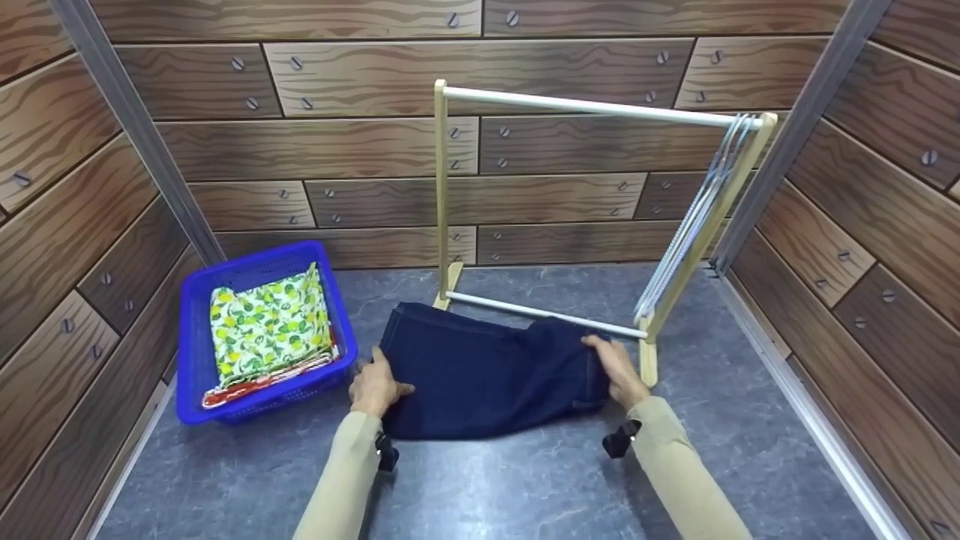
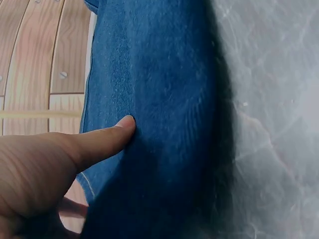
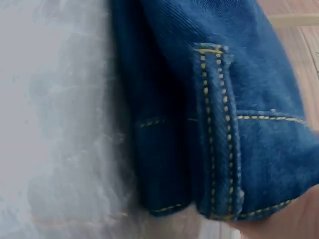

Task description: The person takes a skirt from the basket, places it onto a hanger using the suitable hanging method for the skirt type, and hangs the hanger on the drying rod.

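Brown wood-print planks cover the back wall (image 1: 375,202), the left wall (image 1: 75,247) and the right wall (image 1: 862,187), parted by dark seams and dotted with slotted screw heads (image 1: 512,18). A grey metal left corner post (image 1: 136,120) and right corner post (image 1: 816,97) join them. A pale metal strip (image 1: 816,435) edges the grey marbled counter (image 1: 487,487), where light glares in the near middle.

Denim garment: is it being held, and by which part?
The denim garment is held at both ends: the left hand grips its left edge, thumb on top; the right hand grips the opposite end, near a belt loop.
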Motion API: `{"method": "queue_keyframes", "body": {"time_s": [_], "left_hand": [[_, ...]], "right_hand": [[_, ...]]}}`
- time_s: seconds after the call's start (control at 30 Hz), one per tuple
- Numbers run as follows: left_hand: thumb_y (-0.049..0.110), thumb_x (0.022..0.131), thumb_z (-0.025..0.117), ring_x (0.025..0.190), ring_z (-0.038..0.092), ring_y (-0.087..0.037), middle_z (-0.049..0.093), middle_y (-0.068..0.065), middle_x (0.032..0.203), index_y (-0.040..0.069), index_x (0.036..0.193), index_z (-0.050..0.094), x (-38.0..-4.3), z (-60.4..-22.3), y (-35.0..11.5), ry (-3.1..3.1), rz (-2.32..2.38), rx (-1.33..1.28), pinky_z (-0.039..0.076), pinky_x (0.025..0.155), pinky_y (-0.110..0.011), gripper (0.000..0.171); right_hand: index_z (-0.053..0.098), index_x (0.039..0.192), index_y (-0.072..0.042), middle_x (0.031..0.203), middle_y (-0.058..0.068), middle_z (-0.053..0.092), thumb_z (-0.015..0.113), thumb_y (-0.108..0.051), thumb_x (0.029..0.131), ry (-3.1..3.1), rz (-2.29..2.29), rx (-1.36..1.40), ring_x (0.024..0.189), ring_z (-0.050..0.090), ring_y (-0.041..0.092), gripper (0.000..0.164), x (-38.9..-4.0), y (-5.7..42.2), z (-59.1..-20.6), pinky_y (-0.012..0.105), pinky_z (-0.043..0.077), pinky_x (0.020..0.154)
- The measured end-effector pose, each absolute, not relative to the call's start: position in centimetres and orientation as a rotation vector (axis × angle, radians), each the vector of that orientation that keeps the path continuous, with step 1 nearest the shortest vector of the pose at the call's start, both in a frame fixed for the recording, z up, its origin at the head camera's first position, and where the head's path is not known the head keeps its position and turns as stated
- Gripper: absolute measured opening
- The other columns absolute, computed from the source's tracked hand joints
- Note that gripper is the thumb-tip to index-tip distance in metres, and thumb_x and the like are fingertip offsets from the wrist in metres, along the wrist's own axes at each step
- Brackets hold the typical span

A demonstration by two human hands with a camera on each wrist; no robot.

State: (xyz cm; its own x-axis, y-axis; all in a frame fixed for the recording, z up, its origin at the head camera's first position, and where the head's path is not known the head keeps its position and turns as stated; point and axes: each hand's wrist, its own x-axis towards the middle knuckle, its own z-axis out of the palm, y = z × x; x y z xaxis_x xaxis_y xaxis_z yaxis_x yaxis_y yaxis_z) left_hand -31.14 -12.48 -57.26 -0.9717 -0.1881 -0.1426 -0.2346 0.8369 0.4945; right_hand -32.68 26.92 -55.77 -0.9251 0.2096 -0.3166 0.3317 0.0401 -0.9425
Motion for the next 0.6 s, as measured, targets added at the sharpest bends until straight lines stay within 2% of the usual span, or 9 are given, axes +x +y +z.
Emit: {"method": "queue_keyframes", "body": {"time_s": [0.13,0.27,0.37,0.5,0.6], "left_hand": [[0.036,0.076,0.084,0.117,0.054,-0.051,0.054,-0.036,0.129,-0.007,0.138,0.039,-31.4,-56.8,-12.4,2.829,0.869,-0.338,0.046,0.096,-0.059,0.088],[0.037,0.08,0.079,0.117,0.057,-0.045,0.06,-0.031,0.123,-0.007,0.12,0.055,-31.5,-56.6,-12.3,2.759,0.877,-0.271,0.046,0.097,-0.058,0.064],[0.031,0.082,0.076,0.113,0.059,-0.043,0.063,-0.029,0.118,-0.005,0.112,0.06,-31.5,-56.4,-12.3,2.76,0.919,-0.227,0.047,0.095,-0.057,0.05],[0.024,0.086,0.069,0.114,0.059,-0.044,0.062,-0.03,0.119,-0.008,0.114,0.061,-31.7,-55.9,-12.4,2.781,1.093,-0.193,0.047,0.096,-0.054,0.043],[0.024,0.091,0.062,0.116,0.058,-0.043,0.061,-0.03,0.121,-0.008,0.116,0.059,-31.8,-55.5,-12.2,2.763,1.268,-0.209,0.046,0.098,-0.052,0.041]], "right_hand": [[0.061,0.087,-0.012,0.079,-0.006,0.063,0.059,-0.018,0.088,1.938,-2.384,0.552,0.074,0.061,0.009,0.007,-32.9,27.2,-55.0,0.023,0.052,0.072],[0.063,0.083,-0.013,0.08,-0.003,0.068,0.051,-0.012,0.092,1.597,-2.6,0.46,0.073,0.066,0.01,0.015,-32.9,27.3,-54.7,0.025,0.055,0.071],[0.065,0.086,-0.012,0.08,-0.002,0.07,0.055,-0.016,0.094,1.592,-2.573,0.485,0.073,0.068,0.011,0.013,-32.8,27.4,-54.5,0.027,0.057,0.069],[0.066,0.091,-0.01,0.08,-0.002,0.071,0.063,-0.021,0.093,1.67,-2.521,0.588,0.072,0.069,0.012,0.011,-32.8,27.7,-53.8,0.028,0.059,0.071],[0.065,0.09,-0.006,0.079,0.002,0.072,0.058,-0.019,0.097,1.521,-2.578,0.565,0.072,0.07,0.014,0.016,-32.9,28.2,-53.2,0.03,0.059,0.072]]}}
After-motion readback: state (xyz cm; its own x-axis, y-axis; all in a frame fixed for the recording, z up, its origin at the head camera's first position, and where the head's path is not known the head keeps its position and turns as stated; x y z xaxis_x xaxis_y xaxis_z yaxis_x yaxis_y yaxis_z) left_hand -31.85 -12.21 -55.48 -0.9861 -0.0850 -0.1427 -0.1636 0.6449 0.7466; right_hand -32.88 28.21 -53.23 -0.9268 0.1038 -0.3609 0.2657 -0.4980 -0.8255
